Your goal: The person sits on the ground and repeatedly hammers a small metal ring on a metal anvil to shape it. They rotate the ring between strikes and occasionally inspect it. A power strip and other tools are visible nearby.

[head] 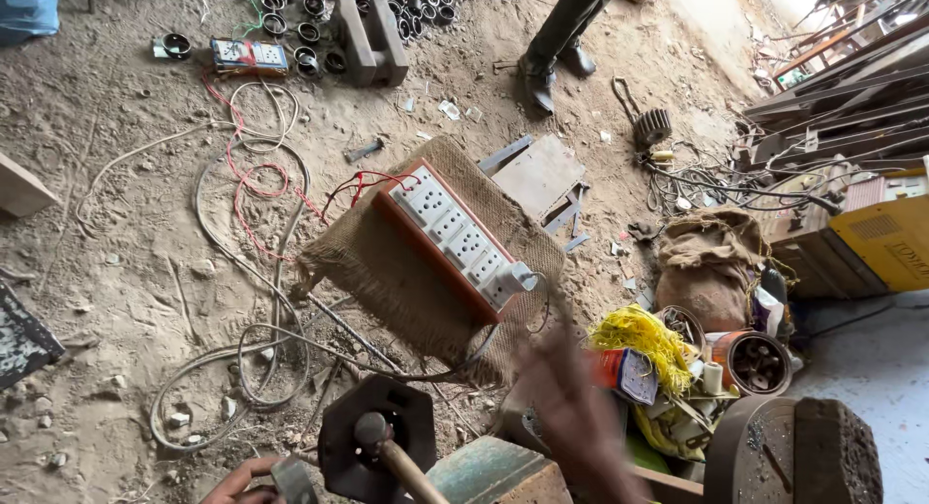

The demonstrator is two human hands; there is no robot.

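My left hand [240, 483] is at the bottom edge, its fingers on a small grey metal piece [293, 479]. Right beside it lies a dark octagonal metal plate [341, 444]. A hammer rests on the plate, its head [371, 430] on the middle and its wooden handle [414, 475] running toward me. My right hand [573, 415] is a blur of motion above a green metal block [479, 470]. Whether it holds anything is not visible. Beyond it, an orange-and-white socket board [451, 235] lies on a burlap sack [387, 281].
Loose cables [247, 344] and red wires [254, 180] coil over the dirt floor. Metal rings [310, 25] lie at the back, by another person's legs [559, 35]. On the right are a yellow tuft [644, 338], a tin of parts [755, 361], a sack [708, 262] and a yellow machine [885, 238].
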